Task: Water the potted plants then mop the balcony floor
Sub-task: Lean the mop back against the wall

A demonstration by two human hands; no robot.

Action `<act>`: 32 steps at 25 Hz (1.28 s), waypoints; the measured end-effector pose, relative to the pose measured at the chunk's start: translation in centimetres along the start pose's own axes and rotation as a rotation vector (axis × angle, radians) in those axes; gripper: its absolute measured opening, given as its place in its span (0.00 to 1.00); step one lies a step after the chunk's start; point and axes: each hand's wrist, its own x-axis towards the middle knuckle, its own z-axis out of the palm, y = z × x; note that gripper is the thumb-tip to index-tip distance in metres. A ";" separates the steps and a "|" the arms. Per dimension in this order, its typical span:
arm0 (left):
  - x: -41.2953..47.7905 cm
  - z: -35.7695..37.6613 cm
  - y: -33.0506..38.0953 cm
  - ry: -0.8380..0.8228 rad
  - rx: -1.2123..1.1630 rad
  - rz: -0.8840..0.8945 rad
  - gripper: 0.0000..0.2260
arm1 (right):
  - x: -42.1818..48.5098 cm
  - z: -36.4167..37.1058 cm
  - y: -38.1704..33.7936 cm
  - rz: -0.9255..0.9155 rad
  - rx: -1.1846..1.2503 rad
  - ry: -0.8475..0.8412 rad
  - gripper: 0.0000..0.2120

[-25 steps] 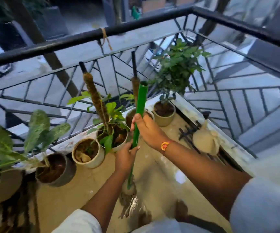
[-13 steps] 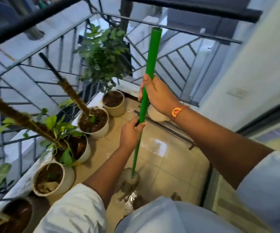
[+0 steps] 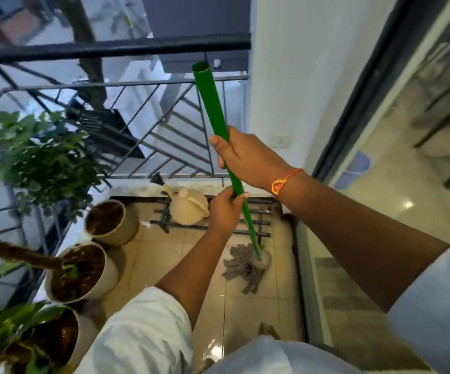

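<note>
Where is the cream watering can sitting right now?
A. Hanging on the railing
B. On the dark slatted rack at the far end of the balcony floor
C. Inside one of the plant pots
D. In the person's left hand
B: the watering can rests on the slatted rack, while both hands grip the green mop handle.

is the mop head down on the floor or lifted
Down: the grey mop head lies spread on the tiles, its strands fanned flat.
</note>
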 end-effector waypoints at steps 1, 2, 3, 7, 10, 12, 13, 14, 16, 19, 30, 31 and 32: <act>0.9 1.1 0.7 -0.016 0.002 0.013 0.05 | 0.1 -1.2 0.7 0.011 -0.020 0.014 0.18; 1.9 2.3 1.4 -0.027 0.011 0.034 0.05 | 0.1 -2.5 1.5 0.026 -0.040 0.028 0.18; 2.9 3.9 2.1 -0.046 0.019 0.053 0.05 | 0.0 -4.0 2.5 0.047 -0.060 0.044 0.19; 6.0 8.7 4.3 -0.145 -0.019 0.050 0.05 | 0.2 -8.0 6.0 0.094 -0.107 0.078 0.20; 8.3 10.7 5.5 -0.177 -0.042 0.066 0.07 | 1.3 -10.1 8.5 0.113 -0.105 0.088 0.16; 10.4 11.6 6.3 -0.179 -0.044 0.091 0.08 | 2.6 -11.3 9.8 0.121 -0.087 0.145 0.17; 11.7 11.9 6.6 -0.179 -0.049 0.105 0.08 | 3.5 -11.8 10.5 0.125 -0.073 0.180 0.18; 13.3 12.2 6.9 -0.183 -0.055 0.121 0.08 | 4.6 -12.3 11.3 0.131 -0.058 0.216 0.19; 16.3 12.3 7.3 -0.203 -0.052 0.148 0.09 | 6.7 -12.8 12.5 0.151 -0.026 0.289 0.19; 21.3 12.1 7.5 -0.237 -0.037 0.157 0.09 | 10.3 -13.0 14.1 0.211 0.002 0.362 0.19; 36.5 15.8 7.4 -0.515 0.184 0.169 0.05 | 20.4 -12.8 22.2 0.610 0.120 0.624 0.23; 37.3 16.6 7.4 -0.520 0.212 0.163 0.05 | 20.9 -13.0 22.8 0.653 0.125 0.645 0.23; 38.1 17.2 7.6 -0.521 0.223 0.157 0.05 | 21.5 -13.4 23.4 0.695 0.126 0.665 0.25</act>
